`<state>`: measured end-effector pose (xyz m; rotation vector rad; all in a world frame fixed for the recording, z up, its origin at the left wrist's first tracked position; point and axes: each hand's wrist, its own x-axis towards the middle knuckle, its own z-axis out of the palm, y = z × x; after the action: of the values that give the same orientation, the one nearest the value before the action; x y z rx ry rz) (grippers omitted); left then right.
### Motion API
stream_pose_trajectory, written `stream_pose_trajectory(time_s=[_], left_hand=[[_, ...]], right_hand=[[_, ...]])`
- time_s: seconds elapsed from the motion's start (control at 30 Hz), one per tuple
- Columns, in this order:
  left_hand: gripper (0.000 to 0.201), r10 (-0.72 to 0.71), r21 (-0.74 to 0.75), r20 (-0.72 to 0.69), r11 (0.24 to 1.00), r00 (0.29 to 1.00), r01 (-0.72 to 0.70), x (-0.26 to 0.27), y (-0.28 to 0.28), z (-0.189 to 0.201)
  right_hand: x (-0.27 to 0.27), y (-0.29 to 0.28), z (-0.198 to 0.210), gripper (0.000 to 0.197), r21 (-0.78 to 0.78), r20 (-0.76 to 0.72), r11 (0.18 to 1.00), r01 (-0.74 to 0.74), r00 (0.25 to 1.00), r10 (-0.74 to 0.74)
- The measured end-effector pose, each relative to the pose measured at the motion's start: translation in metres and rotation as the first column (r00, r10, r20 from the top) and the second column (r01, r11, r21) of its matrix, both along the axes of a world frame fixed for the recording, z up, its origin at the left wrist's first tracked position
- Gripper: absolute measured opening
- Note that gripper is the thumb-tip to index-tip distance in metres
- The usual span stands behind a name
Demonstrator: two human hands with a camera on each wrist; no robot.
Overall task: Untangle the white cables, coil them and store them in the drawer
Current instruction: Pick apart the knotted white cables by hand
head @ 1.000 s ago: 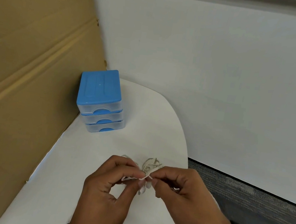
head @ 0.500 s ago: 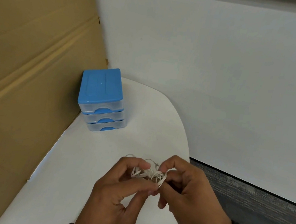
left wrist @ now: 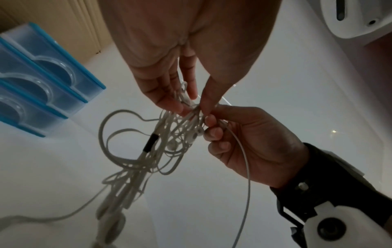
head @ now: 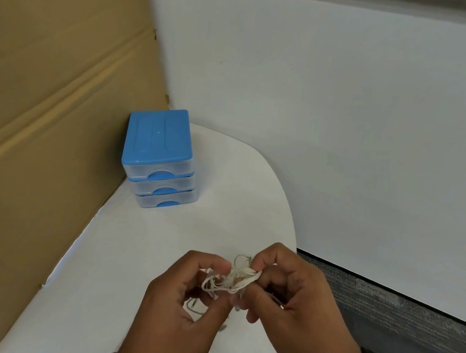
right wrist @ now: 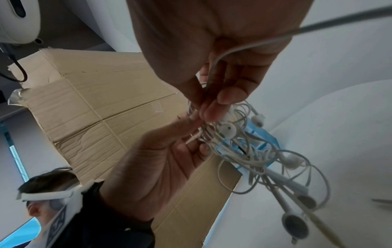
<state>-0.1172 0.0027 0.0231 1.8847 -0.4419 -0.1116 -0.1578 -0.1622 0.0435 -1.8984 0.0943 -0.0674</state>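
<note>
Knot core of the white cables hidden between the fingertips; which strand belongs to which earphone cannot be told. Left hand and right hand both pinch the tangle above the white table, fingers curled, loops and earbuds hanging below. Farther back, the blue drawer unit, all three drawers closed, stands against the cardboard sheet.
</note>
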Motion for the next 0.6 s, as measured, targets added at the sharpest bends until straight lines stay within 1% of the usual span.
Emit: stream_pose_trajectory(time_s=[0.07,0.13,0.2,0.23,0.27,0.33,0.4,0.47,0.53,0.6], left_hand=[[0.045,-0.025,0.018,-0.018,1.000,1.000,0.025,-0.002,0.000,0.002],[0.052,-0.053,0.050,-0.002,0.997,0.999,0.053,-0.004,0.000,0.004],[0.060,-0.050,0.086,0.027,0.995,0.998,0.048,-0.003,0.000,0.001],[0.060,-0.032,0.099,0.041,0.995,0.999,0.028,-0.002,0.001,0.001],[0.057,-0.014,0.099,0.049,0.995,0.999,0.009,-0.001,0.001,0.001],[0.045,0.006,0.060,0.033,0.998,0.999,-0.008,0.003,0.002,0.003],[0.034,0.007,0.001,-0.066,1.000,0.998,-0.007,0.007,0.002,0.005],[0.028,0.017,-0.050,-0.170,0.998,0.985,-0.026,0.010,0.003,0.003],[0.021,0.037,-0.085,-0.234,0.995,0.972,-0.058,0.013,0.004,-0.001],[0.017,0.042,-0.096,-0.241,0.993,0.970,-0.067,0.013,0.003,-0.004]], right_hand=[[0.000,0.001,-0.001,0.009,-0.091,-0.012,0.995,-0.050,0.999,0.049],[0.000,-0.002,0.001,0.018,-0.168,-0.051,0.979,-0.115,0.993,0.108],[0.004,-0.007,0.005,0.024,-0.116,-0.071,0.981,-0.155,0.986,0.148],[0.005,-0.009,0.006,0.026,-0.099,-0.067,0.980,-0.173,0.984,0.166],[0.006,-0.010,0.007,0.028,-0.106,-0.056,0.976,-0.188,0.982,0.183],[0.006,-0.010,0.009,0.033,-0.114,-0.033,0.969,-0.221,0.975,0.219],[0.005,-0.010,0.009,0.039,-0.131,-0.041,0.952,-0.277,0.961,0.274],[0.004,-0.008,0.012,0.043,-0.177,-0.091,0.928,-0.327,0.944,0.316],[0.002,-0.006,0.013,0.042,-0.200,-0.128,0.909,-0.366,0.929,0.347],[0.003,-0.004,0.011,0.037,-0.152,-0.100,0.914,-0.377,0.925,0.366]])
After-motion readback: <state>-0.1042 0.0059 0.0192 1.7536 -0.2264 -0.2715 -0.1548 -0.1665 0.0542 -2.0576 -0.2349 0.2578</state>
